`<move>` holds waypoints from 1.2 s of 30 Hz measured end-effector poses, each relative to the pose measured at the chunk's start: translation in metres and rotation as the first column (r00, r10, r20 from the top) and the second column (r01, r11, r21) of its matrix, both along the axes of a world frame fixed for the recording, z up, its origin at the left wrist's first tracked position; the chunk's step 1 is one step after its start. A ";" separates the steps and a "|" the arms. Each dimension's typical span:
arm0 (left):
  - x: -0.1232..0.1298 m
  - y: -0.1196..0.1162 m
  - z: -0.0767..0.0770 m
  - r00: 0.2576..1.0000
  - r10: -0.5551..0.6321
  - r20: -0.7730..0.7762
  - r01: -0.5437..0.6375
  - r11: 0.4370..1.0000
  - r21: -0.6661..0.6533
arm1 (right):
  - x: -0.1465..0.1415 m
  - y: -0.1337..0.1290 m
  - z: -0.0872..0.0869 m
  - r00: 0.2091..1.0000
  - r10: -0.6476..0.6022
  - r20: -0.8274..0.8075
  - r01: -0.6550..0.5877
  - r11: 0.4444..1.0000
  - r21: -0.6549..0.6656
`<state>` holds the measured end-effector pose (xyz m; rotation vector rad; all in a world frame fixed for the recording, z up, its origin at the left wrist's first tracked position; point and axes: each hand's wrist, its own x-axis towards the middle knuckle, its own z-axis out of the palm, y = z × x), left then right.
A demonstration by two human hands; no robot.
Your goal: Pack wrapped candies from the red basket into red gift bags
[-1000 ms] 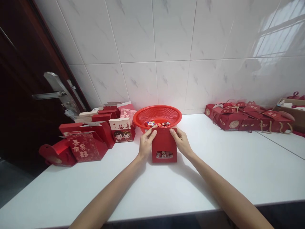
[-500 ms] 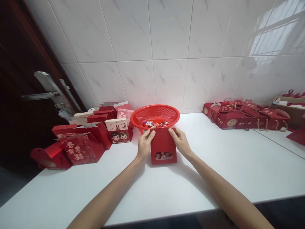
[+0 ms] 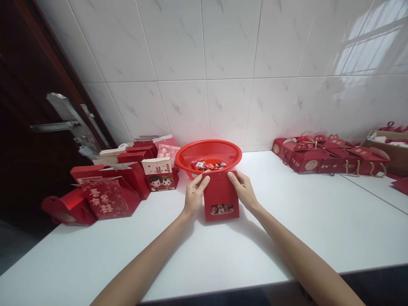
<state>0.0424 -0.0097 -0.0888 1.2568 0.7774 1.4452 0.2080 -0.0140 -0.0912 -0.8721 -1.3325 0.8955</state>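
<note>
A red box (image 3: 221,191) with a small window low on its front stands upright on the white table, and wrapped candies show through the window. My left hand (image 3: 195,193) pinches its upper left corner between thumb and fingers. On the other side, my right hand (image 3: 245,190) grips the upper right corner the same way. Just behind the box sits a red perforated basket (image 3: 208,148) holding colourful wrapped candies (image 3: 210,165). The back of the box is hidden from view.
Several red and cream boxes (image 3: 110,197) stand at the left, near a dark door (image 3: 25,102). Several red handled boxes (image 3: 310,159) and a brown carton (image 3: 390,151) line the back right. A tiled wall rises behind the table (image 3: 197,267).
The red box has shifted very slightly to the right and tilts a little differently. Both hands keep their hold on its top corners.
</note>
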 end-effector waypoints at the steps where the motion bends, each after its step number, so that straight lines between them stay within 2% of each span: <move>1: 0.000 0.000 0.000 1.000 0.000 -0.001 0.000 1.000 -0.002 | 0.000 0.000 0.000 1.000 -0.001 -0.002 0.001 1.000 -0.002; 18: -0.005 0.000 0.001 0.999 -0.040 -0.014 0.040 0.999 0.030 | 0.003 0.000 0.002 0.997 0.062 -0.042 -0.063 0.998 -0.023; 28: -0.012 0.005 0.013 0.996 -0.021 -0.083 0.026 0.998 0.054 | 0.004 0.003 0.010 0.993 0.122 0.002 -0.122 0.992 -0.040; 33: -0.013 0.013 0.013 0.986 -0.058 -0.154 0.070 0.994 0.078 | 0.011 0.006 0.012 0.989 0.142 0.036 -0.141 0.990 -0.030; 36: -0.018 0.019 0.011 0.972 -0.013 -0.236 0.038 0.994 0.104 | 0.016 0.006 0.011 0.988 0.142 0.057 -0.141 0.990 -0.012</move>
